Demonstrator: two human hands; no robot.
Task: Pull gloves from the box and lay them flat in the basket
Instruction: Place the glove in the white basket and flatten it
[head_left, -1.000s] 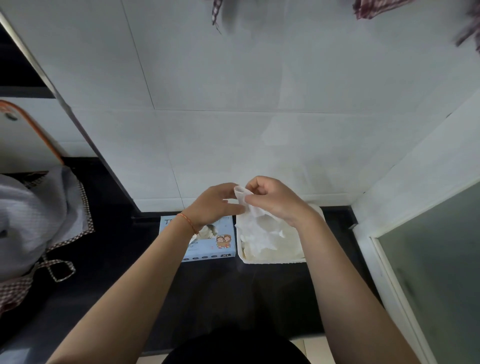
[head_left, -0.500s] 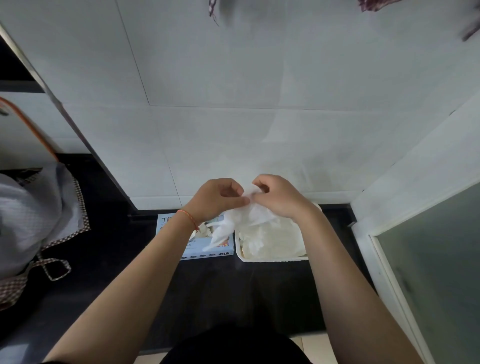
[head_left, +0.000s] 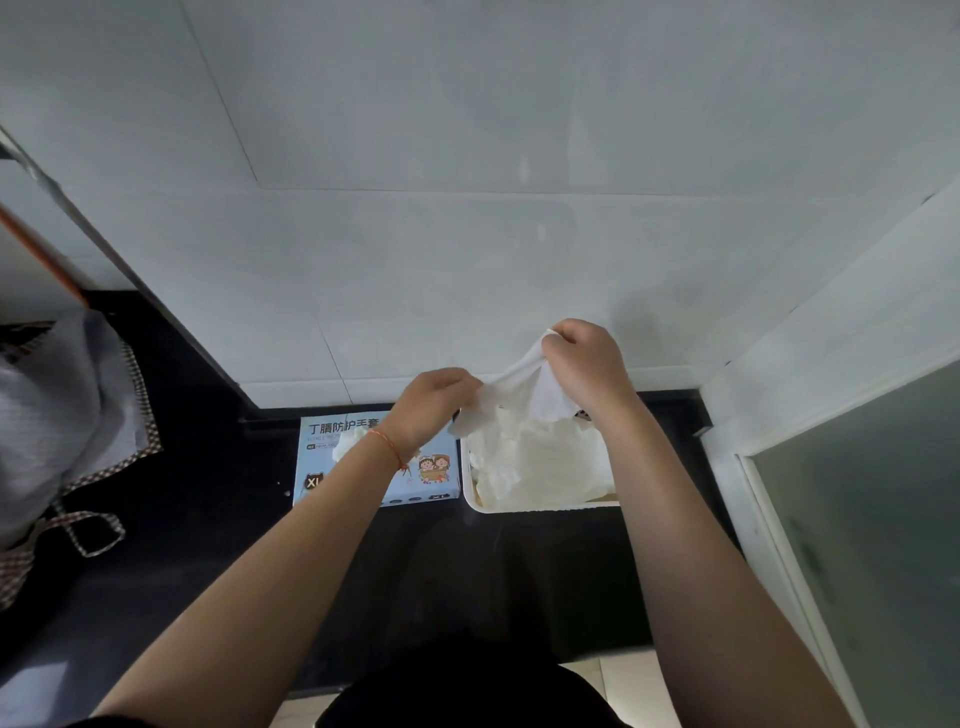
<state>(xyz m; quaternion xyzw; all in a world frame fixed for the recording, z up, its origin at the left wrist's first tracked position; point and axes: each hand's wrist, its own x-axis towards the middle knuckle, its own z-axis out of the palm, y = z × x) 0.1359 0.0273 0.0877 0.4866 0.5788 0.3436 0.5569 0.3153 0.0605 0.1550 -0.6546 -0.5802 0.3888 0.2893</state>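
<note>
A black counter (head_left: 208, 519) runs below a pale tiled wall (head_left: 467, 208). On it a white basket (head_left: 540, 506) heaped with gloves sits just right of a blue glove box (head_left: 311, 467). Above the basket, the right hand (head_left: 584, 358) and left hand (head_left: 431, 402) each pinch one white glove (head_left: 511, 387), stretched between them.

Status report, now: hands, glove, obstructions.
Left hand and right hand both pinch one white glove, stretched above the basket. Basket already holds gloves. Nothing in the way.

Left grip (head_left: 434, 405), right grip (head_left: 584, 364) pinched.
</note>
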